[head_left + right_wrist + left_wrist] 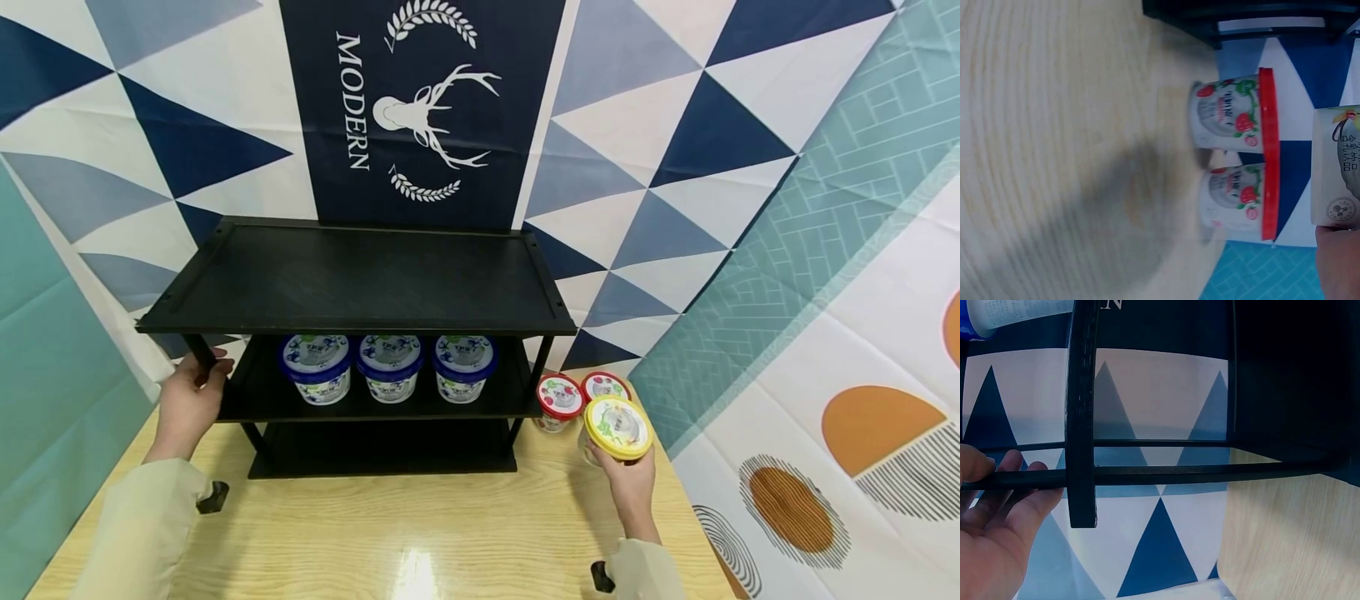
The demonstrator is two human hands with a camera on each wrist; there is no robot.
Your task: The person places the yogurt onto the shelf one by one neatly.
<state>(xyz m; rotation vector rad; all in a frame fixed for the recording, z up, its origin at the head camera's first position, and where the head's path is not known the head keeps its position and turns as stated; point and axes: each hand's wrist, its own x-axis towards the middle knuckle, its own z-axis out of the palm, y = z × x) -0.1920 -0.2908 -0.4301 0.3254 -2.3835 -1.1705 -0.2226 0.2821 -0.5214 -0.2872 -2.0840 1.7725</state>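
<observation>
At the left end of the black shelf rack (360,283), my left hand (187,404) grips an upright post (198,350). In the left wrist view the thumb and fingers lie around that thin black bar (1029,480). My right hand (632,492) holds a yellow-lidded tub (618,427) at the right, raised above the table. Only part of this pale tub (1338,169) shows in the right wrist view. Just behind it, two red-lidded tubs with strawberry pictures, a nearer one (559,396) and another (605,385), stand side by side on the table.
Three blue-lidded tubs, left (317,367), middle (390,367) and right (463,367), stand in a row on the rack's middle level. Under the rack is a light wooden table (375,533). A patterned wall cloth (622,167) hangs close behind.
</observation>
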